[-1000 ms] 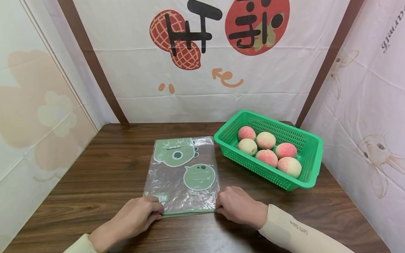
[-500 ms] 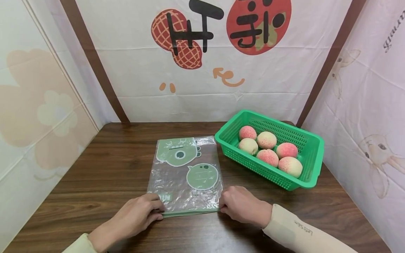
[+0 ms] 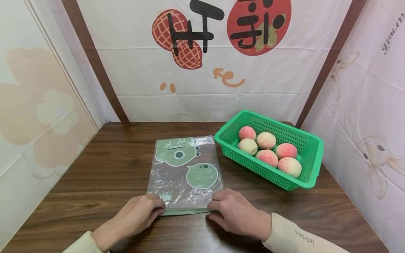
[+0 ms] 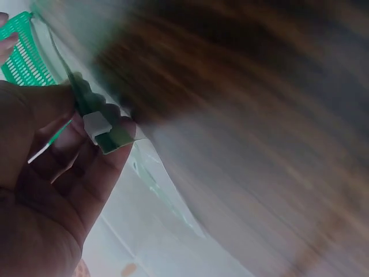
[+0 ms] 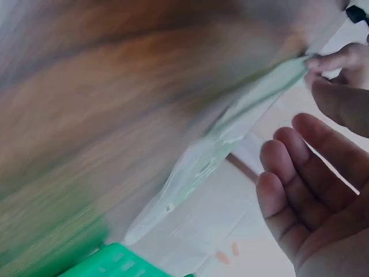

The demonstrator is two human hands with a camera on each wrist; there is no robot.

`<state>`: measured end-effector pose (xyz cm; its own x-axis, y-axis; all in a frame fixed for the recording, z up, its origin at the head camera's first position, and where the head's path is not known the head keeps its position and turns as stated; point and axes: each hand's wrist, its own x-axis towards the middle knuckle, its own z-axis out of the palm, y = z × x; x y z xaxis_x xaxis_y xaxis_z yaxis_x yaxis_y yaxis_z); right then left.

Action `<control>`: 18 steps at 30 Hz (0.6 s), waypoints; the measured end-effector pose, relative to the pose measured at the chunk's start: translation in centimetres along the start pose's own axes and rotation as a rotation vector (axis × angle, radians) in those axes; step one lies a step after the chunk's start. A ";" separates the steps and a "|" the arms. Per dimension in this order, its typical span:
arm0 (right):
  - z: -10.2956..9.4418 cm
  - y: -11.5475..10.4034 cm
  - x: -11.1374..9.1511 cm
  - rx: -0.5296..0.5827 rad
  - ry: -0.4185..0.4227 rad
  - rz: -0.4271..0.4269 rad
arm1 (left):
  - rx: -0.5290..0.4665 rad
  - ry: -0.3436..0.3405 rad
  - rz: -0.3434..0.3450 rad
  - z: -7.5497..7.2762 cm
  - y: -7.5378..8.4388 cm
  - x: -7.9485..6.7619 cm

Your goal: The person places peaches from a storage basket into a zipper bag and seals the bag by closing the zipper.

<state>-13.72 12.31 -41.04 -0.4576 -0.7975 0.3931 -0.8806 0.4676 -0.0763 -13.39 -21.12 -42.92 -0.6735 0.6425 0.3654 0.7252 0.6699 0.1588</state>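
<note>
A clear slider zipper bag (image 3: 177, 175) with green cartoon prints lies flat on the table, its green zip edge towards me. My left hand (image 3: 140, 214) pinches the near left corner of that edge. In the left wrist view, a white slider (image 4: 97, 125) sits on the zip right at the left fingers (image 4: 104, 190). My right hand (image 3: 235, 212) is at the right part of the zip edge, fingertips over it and thumb apart below. The right wrist view shows its fingers (image 5: 294, 179) loosely bent, with nothing between them and the thumb.
A green plastic basket (image 3: 311, 175) holding several peaches (image 3: 267, 158) stands at the back right, close beside the bag. Wood-grain table (image 3: 104, 168) surrounds the bag. Printed white curtains (image 3: 196, 105) hang behind and at both sides.
My right hand has let go of the bag's near right corner and moved left along the zip edge, its thumb now apart. The left hand keeps its pinch on the left corner.
</note>
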 end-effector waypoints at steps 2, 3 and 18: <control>0.0 -0.7 0.1 0.008 0.028 -0.031 | -0.005 0.015 -0.003 0.1 0.0 0.1; 0.1 -1.0 0.1 0.017 0.036 -0.042 | -0.009 0.022 -0.004 0.1 0.0 0.1; 1.5 -3.1 -0.2 -0.073 -0.158 -0.005 | -0.071 0.038 -0.041 0.0 0.2 0.4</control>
<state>-11.08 10.41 -42.29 -0.4717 -0.8472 0.2444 -0.8744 0.4853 -0.0053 -13.48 -20.71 -42.76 -0.6982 0.5996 0.3911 0.7061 0.6668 0.2383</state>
